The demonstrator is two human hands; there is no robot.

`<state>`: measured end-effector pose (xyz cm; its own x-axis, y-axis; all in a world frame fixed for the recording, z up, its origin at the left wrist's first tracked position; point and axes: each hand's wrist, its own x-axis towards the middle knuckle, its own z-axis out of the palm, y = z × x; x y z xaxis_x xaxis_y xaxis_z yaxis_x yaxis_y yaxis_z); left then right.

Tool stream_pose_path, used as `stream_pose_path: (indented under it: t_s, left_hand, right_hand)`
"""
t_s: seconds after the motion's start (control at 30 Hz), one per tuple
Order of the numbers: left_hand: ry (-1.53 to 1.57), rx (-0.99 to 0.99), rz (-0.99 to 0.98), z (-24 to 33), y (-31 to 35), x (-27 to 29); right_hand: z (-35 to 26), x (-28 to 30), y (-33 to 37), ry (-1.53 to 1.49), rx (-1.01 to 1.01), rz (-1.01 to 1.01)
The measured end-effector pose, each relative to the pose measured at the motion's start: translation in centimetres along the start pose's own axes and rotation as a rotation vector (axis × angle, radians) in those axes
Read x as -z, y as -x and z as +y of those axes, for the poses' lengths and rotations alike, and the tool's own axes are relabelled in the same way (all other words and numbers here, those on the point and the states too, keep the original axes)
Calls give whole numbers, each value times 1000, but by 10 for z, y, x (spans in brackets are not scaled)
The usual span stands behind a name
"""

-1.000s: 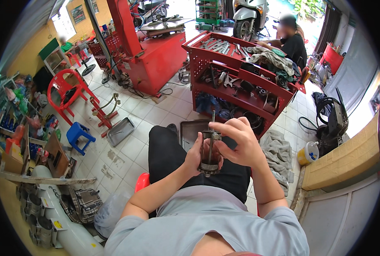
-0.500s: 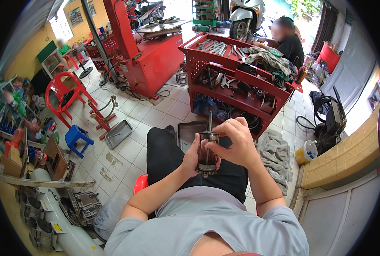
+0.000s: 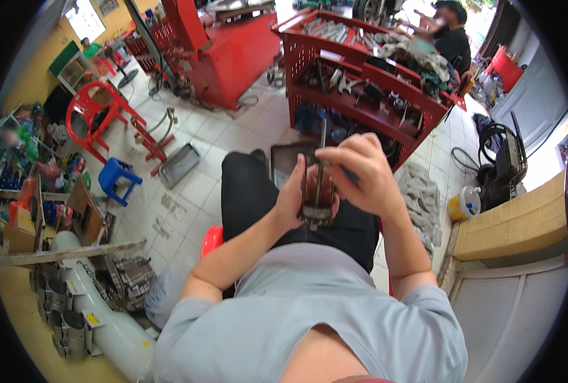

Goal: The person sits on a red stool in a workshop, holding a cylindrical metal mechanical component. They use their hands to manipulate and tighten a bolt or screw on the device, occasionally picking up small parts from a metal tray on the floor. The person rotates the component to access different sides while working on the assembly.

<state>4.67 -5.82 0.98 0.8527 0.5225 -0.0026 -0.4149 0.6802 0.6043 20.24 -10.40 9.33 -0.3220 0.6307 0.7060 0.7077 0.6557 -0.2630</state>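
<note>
Above my lap I hold a dark metal mechanical part with a long thin rod [image 3: 323, 135] and a round, notched base [image 3: 315, 213]. My left hand [image 3: 289, 196] is wrapped around its body from the left, thumb pointing up along the side. On the right, my right hand [image 3: 368, 171] is curled with thumb and fingers closed at the upper body, where the rod comes out. Those fingers partly cover the upper section, so their exact grip is hard to see. The rod's tip sticks up past both hands, roughly upright.
Ahead stands a red tool cart [image 3: 354, 105] with spanners and rags on top. A metal tray [image 3: 286, 159] lies in front of my knees, another tray [image 3: 180, 165] further left. Beside them are a blue stool [image 3: 119, 180] and red chair [image 3: 95, 118]. Grey cloth [image 3: 419, 198] lies right.
The whole view has shifted, so the cart and machine appear higher. My right fingers have drawn in closer around the top of the part; my left hand keeps its hold.
</note>
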Motion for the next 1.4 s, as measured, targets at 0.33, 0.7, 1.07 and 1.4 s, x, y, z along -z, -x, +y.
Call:
stream_pose_path:
  t_s: [0.33, 0.7, 1.07, 1.4]
  left_hand:
    - [-346, -314, 13, 11, 5, 6]
    - [-1037, -1162, 26, 35, 10, 15]
    - [-1349, -1248, -82, 50, 18, 9]
    - [-1337, -1262, -105, 52, 20, 10]
  right_hand:
    - [-1, -5, 1, 71, 15, 92]
    - [-12, -12, 2, 55, 181, 268]
    - [-17, -8, 6, -277, 182, 236]
    - [-21, -7, 6, -306, 171, 214]
